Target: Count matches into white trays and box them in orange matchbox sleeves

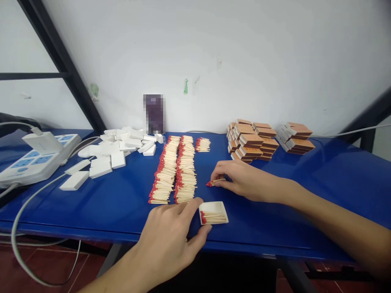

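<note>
My left hand grips a small white matchbox tray by its left end, between thumb and forefinger near the table's front edge. Inside the tray, red-tipped matches lie along the near side, heads to the left. Just above and right of the tray, my right hand pinches a small bunch of matches, red heads pointing left. Two long rows of matches, a left row and a right row, run away from me. Behind them sits a short separate group of matches.
White trays are heaped at the back left. Stacked brown matchboxes and a smaller stack stand at the back right. A power strip with cables lies far left on the blue table. A pixelated dark object leans against the wall.
</note>
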`<state>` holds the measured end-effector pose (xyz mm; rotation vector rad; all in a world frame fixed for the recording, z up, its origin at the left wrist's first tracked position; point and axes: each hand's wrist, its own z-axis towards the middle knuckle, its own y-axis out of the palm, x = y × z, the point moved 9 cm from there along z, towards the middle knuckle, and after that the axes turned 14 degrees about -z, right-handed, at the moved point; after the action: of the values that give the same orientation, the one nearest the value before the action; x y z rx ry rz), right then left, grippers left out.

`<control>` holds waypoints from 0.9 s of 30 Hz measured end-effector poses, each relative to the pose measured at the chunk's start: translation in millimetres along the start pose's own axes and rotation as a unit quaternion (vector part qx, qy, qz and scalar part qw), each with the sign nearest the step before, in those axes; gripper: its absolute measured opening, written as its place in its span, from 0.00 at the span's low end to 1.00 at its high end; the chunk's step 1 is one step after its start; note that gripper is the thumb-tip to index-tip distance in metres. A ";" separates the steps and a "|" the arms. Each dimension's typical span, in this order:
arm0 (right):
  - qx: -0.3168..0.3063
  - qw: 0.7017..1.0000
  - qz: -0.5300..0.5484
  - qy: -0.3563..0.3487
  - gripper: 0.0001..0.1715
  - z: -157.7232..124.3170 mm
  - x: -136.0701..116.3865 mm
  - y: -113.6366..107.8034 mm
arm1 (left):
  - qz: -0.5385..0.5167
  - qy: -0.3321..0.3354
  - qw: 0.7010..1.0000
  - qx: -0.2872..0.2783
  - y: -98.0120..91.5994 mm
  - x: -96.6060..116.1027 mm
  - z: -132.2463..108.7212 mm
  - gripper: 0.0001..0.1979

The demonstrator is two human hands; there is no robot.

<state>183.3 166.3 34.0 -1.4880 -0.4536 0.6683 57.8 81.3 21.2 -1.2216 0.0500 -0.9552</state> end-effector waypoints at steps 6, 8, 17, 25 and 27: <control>-0.002 1.000 -0.018 -0.011 0.12 -1.1 -0.7 0.9 | -0.007 0.001 1.000 -0.008 -1.1 1.1 -0.5 0.16; -0.007 1.000 -0.020 -0.004 0.14 -1.0 0.4 0.6 | -0.009 0.002 1.000 -0.008 -1.0 1.2 -0.7 0.16; 0.004 1.000 -0.026 -0.016 0.13 -0.3 0.2 -1.0 | 0.002 0.000 1.000 -0.007 -0.7 0.3 -0.4 0.15; 0.031 0.999 -0.029 -0.029 0.12 -0.1 -2.7 -4.5 | 0.002 0.003 1.000 -0.005 -0.6 -0.2 -0.7 0.15; 0.037 0.998 -0.029 -0.030 0.12 0.7 -3.3 -5.4 | 0.001 0.003 1.000 -0.004 -0.8 0.2 -0.9 0.15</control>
<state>181.1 164.9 39.8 -1.3834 -0.5119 0.6788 57.0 80.5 21.6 -1.2246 0.0599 -0.9582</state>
